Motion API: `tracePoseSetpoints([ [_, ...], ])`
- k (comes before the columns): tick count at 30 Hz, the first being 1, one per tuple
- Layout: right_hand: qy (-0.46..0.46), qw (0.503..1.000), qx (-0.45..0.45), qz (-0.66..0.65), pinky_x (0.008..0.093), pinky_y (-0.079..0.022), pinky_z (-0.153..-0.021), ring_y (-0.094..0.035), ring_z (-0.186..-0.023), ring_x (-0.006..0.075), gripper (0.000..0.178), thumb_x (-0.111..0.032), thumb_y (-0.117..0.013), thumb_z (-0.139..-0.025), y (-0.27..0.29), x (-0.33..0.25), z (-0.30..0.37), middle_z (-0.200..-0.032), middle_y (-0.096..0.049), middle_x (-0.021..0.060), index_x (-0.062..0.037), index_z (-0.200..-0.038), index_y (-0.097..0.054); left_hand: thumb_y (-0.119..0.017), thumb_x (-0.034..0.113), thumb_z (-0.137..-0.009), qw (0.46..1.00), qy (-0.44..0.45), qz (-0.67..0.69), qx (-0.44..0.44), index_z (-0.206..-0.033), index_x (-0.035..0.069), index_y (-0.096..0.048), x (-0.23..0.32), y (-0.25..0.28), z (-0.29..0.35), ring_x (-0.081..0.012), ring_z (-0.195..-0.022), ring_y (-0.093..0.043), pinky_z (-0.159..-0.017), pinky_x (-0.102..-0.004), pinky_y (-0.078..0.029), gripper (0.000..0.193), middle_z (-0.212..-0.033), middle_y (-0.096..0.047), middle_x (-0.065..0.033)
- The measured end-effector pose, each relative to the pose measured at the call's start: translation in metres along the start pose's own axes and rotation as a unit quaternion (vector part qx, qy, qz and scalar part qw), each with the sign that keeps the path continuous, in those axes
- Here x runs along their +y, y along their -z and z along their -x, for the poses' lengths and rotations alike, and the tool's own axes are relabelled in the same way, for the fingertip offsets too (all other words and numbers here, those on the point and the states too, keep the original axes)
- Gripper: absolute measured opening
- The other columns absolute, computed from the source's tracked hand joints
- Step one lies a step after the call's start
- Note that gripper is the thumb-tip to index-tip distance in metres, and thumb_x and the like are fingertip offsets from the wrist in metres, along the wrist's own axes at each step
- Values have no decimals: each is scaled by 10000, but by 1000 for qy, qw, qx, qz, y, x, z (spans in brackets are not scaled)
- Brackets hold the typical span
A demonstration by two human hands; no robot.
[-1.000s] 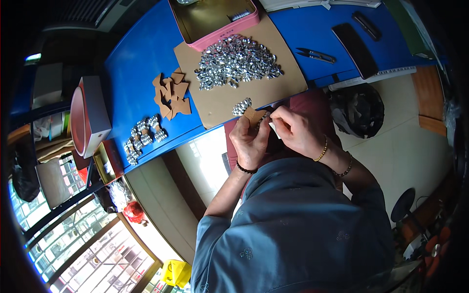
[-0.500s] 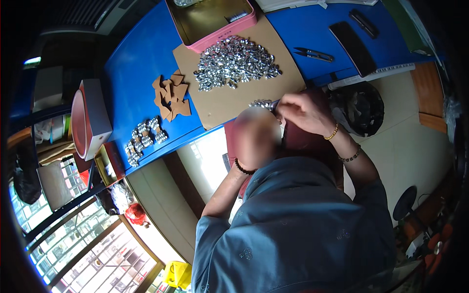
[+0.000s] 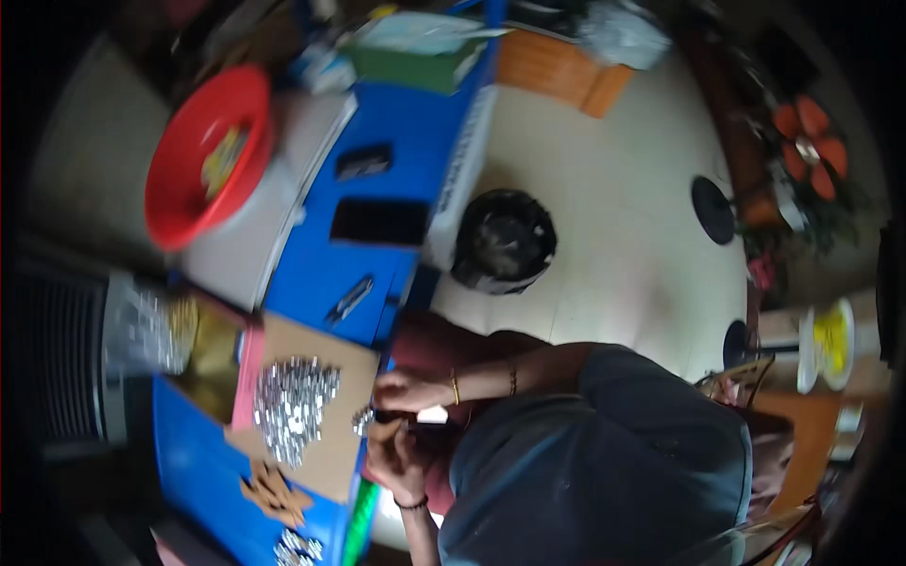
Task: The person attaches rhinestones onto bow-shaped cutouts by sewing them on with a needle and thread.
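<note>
My left hand (image 3: 398, 469), with a dark bead bracelet at the wrist, is closed in a pinch on what looks like a small brown card piece (image 3: 384, 431). Just beyond it my right hand (image 3: 411, 390) has its fingers curled together; anything in them is hidden by blur. Both hands are close together at the table's edge. Beside them lies a small cluster of silver pieces (image 3: 361, 420). A large heap of shiny silver pieces (image 3: 294, 406) covers part of a cardboard sheet (image 3: 342, 363). Several brown card pieces (image 3: 274, 495) lie near its corner.
Silver bundles (image 3: 297, 547) lie on the blue table (image 3: 203, 462). A pink-rimmed tin (image 3: 247, 373) stands behind the heap. Thread snips (image 3: 350, 300), a black phone-like slab (image 3: 379, 223) and a red basin (image 3: 179, 184) are farther along. A black-lined bin (image 3: 505, 243) stands on the floor.
The view has swung to the right, bringing the red basin, the bin and more floor into sight. My hands remain close together at the table's edge.
</note>
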State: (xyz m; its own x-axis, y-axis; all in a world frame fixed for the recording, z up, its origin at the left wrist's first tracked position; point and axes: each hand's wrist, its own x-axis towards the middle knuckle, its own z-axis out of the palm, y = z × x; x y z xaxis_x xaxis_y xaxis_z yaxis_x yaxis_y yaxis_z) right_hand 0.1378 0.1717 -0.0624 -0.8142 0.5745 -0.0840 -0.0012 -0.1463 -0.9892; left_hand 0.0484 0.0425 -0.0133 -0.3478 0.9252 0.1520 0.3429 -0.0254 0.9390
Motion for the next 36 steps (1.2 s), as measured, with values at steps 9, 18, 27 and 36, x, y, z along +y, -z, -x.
tracePoseSetpoints([
  [9,-49,994,32,-90,267,-416,-572,-517,-656,86,119,-103,-564,-766,36,-43,57,-679,-570,0,-10,-800,-628,-556,93,-880,990,-64,28,-124,-915,-42,-525,-7,-31,-19,-110,-585,-565,-524,-209,-447,143,-779,-583,-76],
  [18,-1,919,178,-353,259,-402,-512,-456,-536,74,145,-191,-535,-867,68,-59,62,-763,-604,25,-59,-810,-554,-547,186,-899,929,203,242,-194,-1184,55,-515,18,-17,-19,-193,-726,-562,-637,-288,-465,315,-915,-586,-106],
  [27,177,805,357,-440,203,-298,-436,-333,-472,42,90,-200,-507,-920,219,-86,147,-647,-452,-40,-134,-858,-515,-496,151,-912,991,90,91,-48,-984,18,-524,-1,-10,-37,-155,-609,-512,-538,-261,-422,153,-752,-537,-66],
  [36,21,961,273,-46,209,-434,-518,-503,-672,36,225,-292,-620,-847,122,-62,97,-786,-543,-43,-91,-932,-566,-501,110,-897,901,273,334,-49,-836,44,-516,-26,12,-21,-98,-483,-442,-418,-225,-348,90,-602,-476,-17],
])
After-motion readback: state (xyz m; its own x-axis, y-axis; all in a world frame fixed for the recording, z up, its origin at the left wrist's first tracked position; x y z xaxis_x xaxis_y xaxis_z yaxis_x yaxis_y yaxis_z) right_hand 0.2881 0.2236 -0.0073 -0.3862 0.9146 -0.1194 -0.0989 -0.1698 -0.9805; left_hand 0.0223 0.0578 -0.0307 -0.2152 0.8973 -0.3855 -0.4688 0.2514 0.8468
